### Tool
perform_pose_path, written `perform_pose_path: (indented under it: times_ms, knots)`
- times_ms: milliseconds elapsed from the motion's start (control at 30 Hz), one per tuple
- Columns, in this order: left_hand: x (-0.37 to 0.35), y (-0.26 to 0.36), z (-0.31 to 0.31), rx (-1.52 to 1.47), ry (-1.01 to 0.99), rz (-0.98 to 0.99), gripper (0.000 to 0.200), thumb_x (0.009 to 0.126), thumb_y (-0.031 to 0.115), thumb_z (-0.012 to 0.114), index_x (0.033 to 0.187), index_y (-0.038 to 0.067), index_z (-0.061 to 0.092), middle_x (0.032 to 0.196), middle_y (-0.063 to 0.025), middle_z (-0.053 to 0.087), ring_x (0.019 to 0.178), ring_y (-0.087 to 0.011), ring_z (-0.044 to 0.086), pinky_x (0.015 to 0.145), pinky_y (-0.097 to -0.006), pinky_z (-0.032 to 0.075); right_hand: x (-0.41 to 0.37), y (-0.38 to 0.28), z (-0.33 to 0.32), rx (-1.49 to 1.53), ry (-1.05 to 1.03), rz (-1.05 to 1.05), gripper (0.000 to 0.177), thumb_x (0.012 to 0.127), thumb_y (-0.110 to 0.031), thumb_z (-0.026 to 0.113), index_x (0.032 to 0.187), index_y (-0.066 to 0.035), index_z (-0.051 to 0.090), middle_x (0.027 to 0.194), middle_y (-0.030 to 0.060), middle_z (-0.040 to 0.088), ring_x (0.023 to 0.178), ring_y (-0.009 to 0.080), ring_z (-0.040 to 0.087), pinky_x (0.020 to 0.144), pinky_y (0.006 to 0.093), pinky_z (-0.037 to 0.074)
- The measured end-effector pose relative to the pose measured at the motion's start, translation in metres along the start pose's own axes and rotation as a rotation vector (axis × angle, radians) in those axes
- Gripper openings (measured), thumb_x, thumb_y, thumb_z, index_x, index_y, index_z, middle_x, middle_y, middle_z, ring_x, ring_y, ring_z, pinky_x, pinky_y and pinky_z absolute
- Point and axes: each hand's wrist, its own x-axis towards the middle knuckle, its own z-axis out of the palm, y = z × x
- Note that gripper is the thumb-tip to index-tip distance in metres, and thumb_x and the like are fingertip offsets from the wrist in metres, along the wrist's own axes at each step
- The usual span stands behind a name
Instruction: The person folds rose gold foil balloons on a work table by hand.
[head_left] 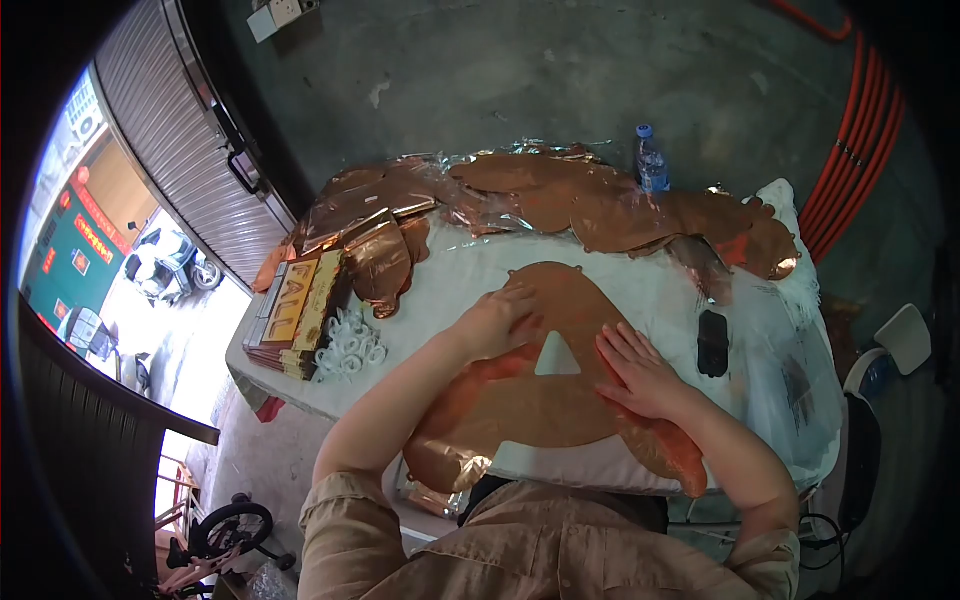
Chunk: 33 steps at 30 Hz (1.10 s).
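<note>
A copper-coloured foil balloon (545,405) in the shape of a letter A lies flat, deflated, on the white-covered table in front of me. Its small triangular opening shows the white cover beneath. My left hand (497,322) rests on the balloon's upper left side with fingers stretched out. On the right side of the letter, my right hand (642,372) lies palm down, fingers spread. Neither hand grips anything. The balloon's two lower legs reach the table's near edge, close to my body.
More copper foil balloons (520,195) are heaped along the far edge, near a water bottle (652,165). At left lie a stack of printed packs (293,315) and white coiled rings (352,345). A black phone (712,343) lies right, beside clear plastic (785,400).
</note>
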Motion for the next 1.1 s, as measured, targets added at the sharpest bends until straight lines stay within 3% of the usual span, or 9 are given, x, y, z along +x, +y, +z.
perform_pose_path:
  times_ms: [133, 200, 367, 633, 700, 800, 900, 1033, 1100]
  knots:
    - [0.006, -0.018, 0.017, -0.019, 0.018, -0.042, 0.043, 0.086, 0.029, 0.063, 0.122, 0.007, 0.058, 0.127, -0.0152, 0.054, 0.121, -0.0361, 0.048, 0.102, -0.0425, 0.038, 0.014, 0.015, -0.007, 0.107, 0.097, -0.022, 0.051, 0.088, -0.034, 0.058, 0.129, -0.003, 0.052, 0.139, 0.0158, 0.045, 0.133, 0.0335, 0.037, 0.107, 0.0407, 0.033]
    - [0.006, -0.020, 0.023, -0.040, 0.059, -0.066, 0.042, 0.086, 0.030, 0.062, 0.122, 0.008, 0.059, 0.132, -0.0141, 0.050, 0.125, -0.0342, 0.044, 0.105, -0.0449, 0.034, 0.030, 0.025, -0.002, 0.216, 0.276, 0.009, 0.026, 0.084, -0.021, 0.061, 0.104, -0.004, 0.064, 0.114, 0.0124, 0.059, 0.110, 0.0326, 0.054, 0.090, 0.0399, 0.046]
    - [0.008, -0.024, 0.023, -0.061, 0.091, -0.056, 0.042, 0.085, 0.028, 0.063, 0.121, 0.009, 0.058, 0.127, -0.0138, 0.051, 0.124, -0.0327, 0.044, 0.104, -0.0443, 0.035, 0.122, 0.036, -0.019, 0.125, 0.388, 0.033, 0.015, 0.081, -0.015, 0.059, 0.093, -0.007, 0.063, 0.096, 0.0115, 0.058, 0.091, 0.0308, 0.060, 0.077, 0.0409, 0.049]
    - [0.009, -0.020, 0.023, -0.016, 0.096, -0.052, 0.044, 0.082, 0.024, 0.065, 0.123, 0.010, 0.057, 0.128, -0.0129, 0.049, 0.124, -0.0321, 0.043, 0.104, -0.0440, 0.035, 0.298, 0.048, -0.015, -0.193, 0.573, 0.011, 0.025, 0.080, -0.021, 0.064, 0.100, -0.006, 0.064, 0.113, 0.0110, 0.056, 0.106, 0.0287, 0.054, 0.085, 0.0430, 0.046]
    - [0.011, -0.019, 0.021, -0.025, 0.074, -0.067, 0.045, 0.083, 0.025, 0.065, 0.125, 0.010, 0.055, 0.130, -0.0124, 0.048, 0.125, -0.0318, 0.042, 0.106, -0.0447, 0.033, 0.328, 0.049, -0.008, -0.325, 0.751, -0.051, 0.028, 0.080, -0.024, 0.066, 0.102, -0.007, 0.065, 0.112, 0.0099, 0.059, 0.106, 0.0267, 0.055, 0.085, 0.0415, 0.047]
    - [0.010, -0.016, 0.018, -0.012, 0.054, -0.097, 0.046, 0.083, 0.025, 0.065, 0.126, 0.011, 0.055, 0.130, -0.0122, 0.048, 0.125, -0.0315, 0.042, 0.108, -0.0462, 0.031, 0.353, 0.039, -0.006, -0.379, 0.434, 0.143, 0.027, 0.079, -0.023, 0.066, 0.099, -0.005, 0.066, 0.107, 0.0116, 0.062, 0.104, 0.0284, 0.056, 0.082, 0.0424, 0.050]
    - [0.010, -0.015, 0.019, -0.019, 0.048, -0.116, 0.047, 0.083, 0.026, 0.065, 0.127, 0.012, 0.054, 0.131, -0.0121, 0.048, 0.127, -0.0315, 0.041, 0.109, -0.0479, 0.029, 0.358, 0.038, -0.010, -0.547, 0.327, 0.068, 0.018, 0.078, -0.022, 0.066, 0.085, -0.006, 0.069, 0.099, 0.0114, 0.065, 0.100, 0.0276, 0.058, 0.078, 0.0404, 0.052]
    - [0.011, -0.014, 0.018, -0.016, 0.050, -0.127, 0.048, 0.083, 0.026, 0.065, 0.127, 0.012, 0.053, 0.132, -0.0122, 0.047, 0.129, -0.0313, 0.040, 0.109, -0.0484, 0.029, 0.370, 0.060, -0.002, -0.372, 0.511, -0.006, 0.019, 0.071, -0.023, 0.072, 0.081, -0.007, 0.071, 0.093, 0.0113, 0.066, 0.087, 0.0272, 0.062, 0.072, 0.0392, 0.052]
    - [0.011, -0.013, 0.018, -0.025, 0.039, -0.137, 0.050, 0.082, 0.027, 0.066, 0.128, 0.012, 0.053, 0.132, -0.0122, 0.047, 0.129, -0.0314, 0.039, 0.109, -0.0483, 0.029, 0.375, 0.070, 0.000, 0.065, 0.623, 0.196, 0.021, 0.071, -0.027, 0.074, 0.078, -0.008, 0.069, 0.081, 0.0108, 0.067, 0.076, 0.0269, 0.065, 0.067, 0.0405, 0.052]
